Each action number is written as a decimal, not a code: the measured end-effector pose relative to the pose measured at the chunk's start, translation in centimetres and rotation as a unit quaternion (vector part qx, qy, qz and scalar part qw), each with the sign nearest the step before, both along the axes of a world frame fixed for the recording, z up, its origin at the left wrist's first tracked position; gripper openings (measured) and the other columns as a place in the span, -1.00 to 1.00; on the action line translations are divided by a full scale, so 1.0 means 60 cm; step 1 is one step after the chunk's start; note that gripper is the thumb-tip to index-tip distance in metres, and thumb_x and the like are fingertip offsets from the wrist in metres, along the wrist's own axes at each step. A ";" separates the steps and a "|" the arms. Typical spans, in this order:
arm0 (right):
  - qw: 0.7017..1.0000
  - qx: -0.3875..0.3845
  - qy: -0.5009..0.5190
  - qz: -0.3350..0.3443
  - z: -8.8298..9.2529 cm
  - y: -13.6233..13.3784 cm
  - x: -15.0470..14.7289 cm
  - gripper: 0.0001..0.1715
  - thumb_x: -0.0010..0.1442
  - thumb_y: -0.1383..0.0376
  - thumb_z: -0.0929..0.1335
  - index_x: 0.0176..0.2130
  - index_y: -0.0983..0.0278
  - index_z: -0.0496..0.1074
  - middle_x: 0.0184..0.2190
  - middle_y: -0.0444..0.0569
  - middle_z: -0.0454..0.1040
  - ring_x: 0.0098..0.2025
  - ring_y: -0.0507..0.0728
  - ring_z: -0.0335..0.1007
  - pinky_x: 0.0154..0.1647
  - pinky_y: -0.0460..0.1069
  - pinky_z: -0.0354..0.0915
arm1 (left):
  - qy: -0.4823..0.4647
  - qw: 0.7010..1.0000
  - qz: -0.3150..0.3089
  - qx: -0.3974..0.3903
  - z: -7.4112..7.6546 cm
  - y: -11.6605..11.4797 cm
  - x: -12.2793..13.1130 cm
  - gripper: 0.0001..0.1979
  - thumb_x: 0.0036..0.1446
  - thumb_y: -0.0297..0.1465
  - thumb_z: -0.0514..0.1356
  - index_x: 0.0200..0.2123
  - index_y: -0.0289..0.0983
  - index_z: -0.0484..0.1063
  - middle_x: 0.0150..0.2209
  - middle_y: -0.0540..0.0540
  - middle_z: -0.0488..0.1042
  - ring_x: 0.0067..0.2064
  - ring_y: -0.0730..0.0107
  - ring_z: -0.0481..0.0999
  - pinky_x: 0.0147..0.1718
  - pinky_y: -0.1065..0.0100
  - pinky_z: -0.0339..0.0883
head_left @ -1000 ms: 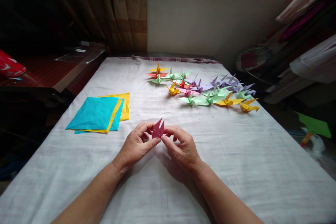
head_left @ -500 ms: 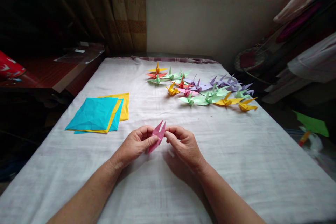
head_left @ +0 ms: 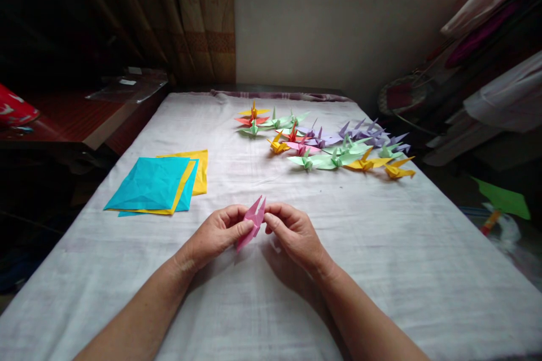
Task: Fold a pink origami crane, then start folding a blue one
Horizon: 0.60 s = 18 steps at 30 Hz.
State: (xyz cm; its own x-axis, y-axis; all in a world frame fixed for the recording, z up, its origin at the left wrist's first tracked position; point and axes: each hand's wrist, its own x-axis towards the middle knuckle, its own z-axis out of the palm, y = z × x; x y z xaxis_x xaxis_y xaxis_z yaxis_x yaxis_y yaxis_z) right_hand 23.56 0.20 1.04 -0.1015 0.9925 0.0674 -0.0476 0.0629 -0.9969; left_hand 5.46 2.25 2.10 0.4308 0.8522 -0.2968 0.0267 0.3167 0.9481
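Note:
A pink folded origami paper (head_left: 254,215), with two narrow points standing up and a slit between them, is held above the white cloth. My left hand (head_left: 221,232) grips its left side, thumb in front and fingers behind. At its right edge, my right hand (head_left: 297,234) pinches the paper between thumb and forefinger; the fingertips partly hide the contact. Beyond my right hand lies a loose group of finished paper cranes, among them a yellow crane (head_left: 366,162), a green crane (head_left: 307,162) and a pink crane (head_left: 302,148).
Blue paper sheets (head_left: 148,183) and yellow ones (head_left: 202,172) lie stacked at the left of the cloth-covered table (head_left: 271,316). A wooden side table (head_left: 97,130) bears a clear plastic bag (head_left: 131,86). Hanging clothes (head_left: 508,96) border the right side.
The pink paper has tilted slightly and the slit between its points looks narrower. Both hands have shifted a little left and keep their hold.

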 end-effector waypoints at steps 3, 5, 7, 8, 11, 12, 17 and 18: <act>1.000 -0.002 -0.005 0.003 0.003 0.000 -0.001 -0.74 0.17 0.11 0.39 -0.30 0.24 0.58 -0.44 -0.09 0.55 -0.48 0.00 0.37 -0.43 -0.09 0.38 | 0.004 1.000 -0.002 0.003 0.000 0.001 0.000 -0.55 -0.10 -0.05 0.42 -0.31 -0.31 0.54 -0.38 -0.06 0.52 -0.38 0.41 0.42 -0.35 0.43 0.28; 1.000 -0.002 -0.005 0.008 0.005 0.000 -0.001 -0.73 0.18 0.10 0.38 -0.30 0.23 0.58 -0.43 -0.08 0.55 -0.48 0.01 0.37 -0.44 -0.09 0.38 | 0.006 1.000 -0.004 0.005 -0.001 0.001 0.000 -0.55 -0.10 -0.04 0.42 -0.32 -0.31 0.54 -0.39 -0.06 0.51 -0.38 0.41 0.41 -0.36 0.43 0.27; 1.000 -0.003 -0.004 0.009 0.007 -0.001 -0.002 -0.72 0.18 0.10 0.37 -0.30 0.24 0.58 -0.45 -0.09 0.54 -0.48 0.01 0.37 -0.45 -0.09 0.38 | 0.007 1.000 -0.006 0.006 -0.002 0.001 -0.001 -0.54 -0.11 -0.04 0.41 -0.32 -0.31 0.54 -0.39 -0.05 0.50 -0.39 0.42 0.40 -0.37 0.44 0.26; 1.000 -0.004 -0.004 0.009 0.008 -0.001 -0.002 -0.72 0.18 0.10 0.37 -0.31 0.24 0.58 -0.46 -0.09 0.53 -0.49 0.01 0.37 -0.46 -0.10 0.37 | 0.009 1.000 -0.007 0.005 -0.003 0.001 -0.002 -0.54 -0.10 -0.03 0.41 -0.32 -0.31 0.53 -0.39 -0.05 0.50 -0.39 0.42 0.40 -0.37 0.44 0.26; 1.000 -0.008 -0.001 0.007 0.007 0.000 -0.003 -0.74 0.17 0.12 0.37 -0.32 0.24 0.58 -0.48 -0.11 0.51 -0.49 0.00 0.36 -0.46 -0.11 0.36 | 0.012 1.000 -0.012 0.005 -0.005 0.002 -0.004 -0.55 -0.09 -0.04 0.40 -0.31 -0.31 0.53 -0.39 -0.05 0.49 -0.39 0.44 0.38 -0.39 0.45 0.24; 1.000 -0.010 0.002 0.006 0.007 0.000 -0.003 -0.74 0.17 0.13 0.37 -0.33 0.24 0.58 -0.49 -0.12 0.51 -0.50 0.00 0.36 -0.47 -0.11 0.36 | 0.011 1.000 -0.014 0.005 -0.005 0.002 -0.005 -0.55 -0.08 -0.05 0.40 -0.31 -0.31 0.54 -0.38 -0.05 0.49 -0.39 0.44 0.38 -0.40 0.46 0.23; 1.000 -0.028 -0.002 0.010 0.005 0.001 -0.002 -0.76 0.15 0.15 0.36 -0.33 0.23 0.57 -0.52 -0.14 0.49 -0.51 0.01 0.36 -0.50 -0.11 0.34 | 0.011 1.000 -0.020 0.013 -0.002 0.003 -0.004 -0.56 -0.08 -0.05 0.39 -0.32 -0.31 0.53 -0.40 -0.05 0.49 -0.40 0.43 0.38 -0.40 0.45 0.24; 1.000 -0.028 -0.005 0.008 0.004 0.001 -0.002 -0.77 0.14 0.16 0.36 -0.32 0.23 0.57 -0.51 -0.13 0.50 -0.50 0.01 0.37 -0.49 -0.10 0.34 | 0.013 1.000 -0.020 0.018 -0.002 0.002 -0.003 -0.56 -0.08 -0.05 0.39 -0.33 -0.31 0.53 -0.41 -0.05 0.49 -0.40 0.42 0.38 -0.41 0.45 0.24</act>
